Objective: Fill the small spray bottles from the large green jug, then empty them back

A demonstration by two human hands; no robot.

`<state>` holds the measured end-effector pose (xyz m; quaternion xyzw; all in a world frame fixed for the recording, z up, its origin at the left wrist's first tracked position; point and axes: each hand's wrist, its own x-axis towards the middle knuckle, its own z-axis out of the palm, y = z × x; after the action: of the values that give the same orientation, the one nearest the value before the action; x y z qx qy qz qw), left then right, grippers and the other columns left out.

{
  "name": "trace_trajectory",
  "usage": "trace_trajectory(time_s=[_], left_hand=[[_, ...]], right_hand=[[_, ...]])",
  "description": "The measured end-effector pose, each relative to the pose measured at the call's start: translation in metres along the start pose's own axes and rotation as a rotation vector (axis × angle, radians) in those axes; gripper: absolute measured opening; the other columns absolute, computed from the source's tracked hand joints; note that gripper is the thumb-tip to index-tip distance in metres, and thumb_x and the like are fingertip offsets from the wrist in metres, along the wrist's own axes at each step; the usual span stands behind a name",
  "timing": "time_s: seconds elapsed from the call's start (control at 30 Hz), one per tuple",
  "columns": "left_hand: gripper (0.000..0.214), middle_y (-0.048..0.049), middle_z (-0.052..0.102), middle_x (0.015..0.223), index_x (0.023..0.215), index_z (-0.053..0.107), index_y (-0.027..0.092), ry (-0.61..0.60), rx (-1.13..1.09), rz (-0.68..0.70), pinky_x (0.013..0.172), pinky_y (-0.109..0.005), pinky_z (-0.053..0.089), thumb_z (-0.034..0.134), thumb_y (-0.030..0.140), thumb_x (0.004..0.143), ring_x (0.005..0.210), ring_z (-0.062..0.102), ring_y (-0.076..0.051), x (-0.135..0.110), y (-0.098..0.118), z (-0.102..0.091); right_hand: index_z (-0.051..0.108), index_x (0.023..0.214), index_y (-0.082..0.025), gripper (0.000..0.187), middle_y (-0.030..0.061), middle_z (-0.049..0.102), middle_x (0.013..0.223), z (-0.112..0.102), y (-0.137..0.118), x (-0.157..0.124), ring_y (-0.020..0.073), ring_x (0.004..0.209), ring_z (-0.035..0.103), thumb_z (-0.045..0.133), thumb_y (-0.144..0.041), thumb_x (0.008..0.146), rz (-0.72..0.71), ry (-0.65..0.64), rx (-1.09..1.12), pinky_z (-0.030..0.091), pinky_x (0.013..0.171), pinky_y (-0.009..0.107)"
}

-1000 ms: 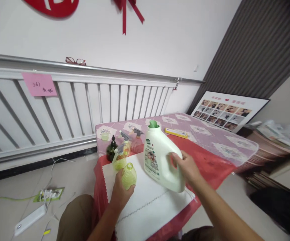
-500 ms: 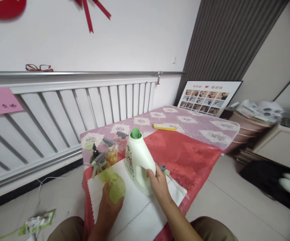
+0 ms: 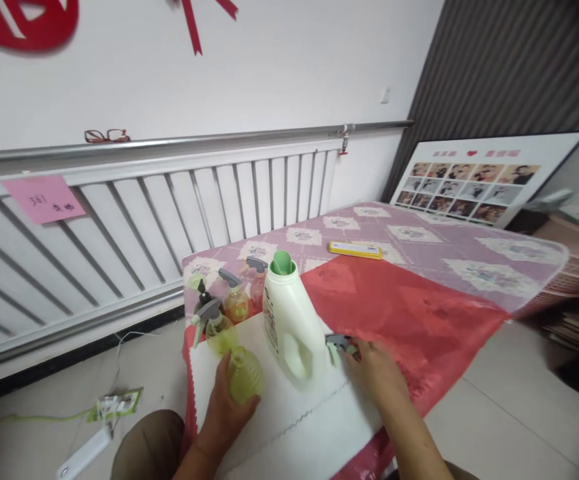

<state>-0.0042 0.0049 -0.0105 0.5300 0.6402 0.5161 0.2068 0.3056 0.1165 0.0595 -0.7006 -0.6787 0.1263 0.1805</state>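
Note:
My left hand (image 3: 228, 399) is wrapped round a yellow-green spray bottle (image 3: 245, 377) that has no top on it. Beside it a big white detergent jug (image 3: 294, 333) stands upright on a white cloth (image 3: 289, 440), its green spout showing in the open neck. To the right of the jug, my right hand (image 3: 377, 373) has its fingers closed on a grey and light-green spray nozzle (image 3: 340, 343) lying at the cloth's edge. Left of the jug are a yellow spray bottle (image 3: 220, 333), an orange one (image 3: 236, 304) and a pinkish one (image 3: 258, 288).
The table has a purple patterned cover (image 3: 314, 235) and a red cloth (image 3: 394, 300). A flat yellow box (image 3: 355, 250) lies towards the back. Behind runs a white radiator (image 3: 249, 193) with a pipe above. A power strip (image 3: 84, 453) lies on the floor at left.
My right hand has let go of the jug's handle and moved right to the spray nozzle. The jug now stands by itself. My left hand still holds the bottle. The view has shifted.

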Motion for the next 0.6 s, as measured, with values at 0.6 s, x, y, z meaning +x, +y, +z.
trace_trajectory(time_s=[0.6], left_hand=[[0.085,-0.0109,0.048,0.139,0.135,0.035,0.022,-0.068,0.003,-0.056,0.114,-0.045,0.033,0.074,0.021,0.059,0.132,0.043,-0.031,0.005,0.024,-0.007]], right_hand=[[0.065,0.086,-0.026,0.036,-0.004,0.053,0.062,-0.088,-0.056,-0.027,0.0107,0.05,0.044,0.077,-0.049,0.061,0.047,0.232,1.347,0.038,0.045,0.023]])
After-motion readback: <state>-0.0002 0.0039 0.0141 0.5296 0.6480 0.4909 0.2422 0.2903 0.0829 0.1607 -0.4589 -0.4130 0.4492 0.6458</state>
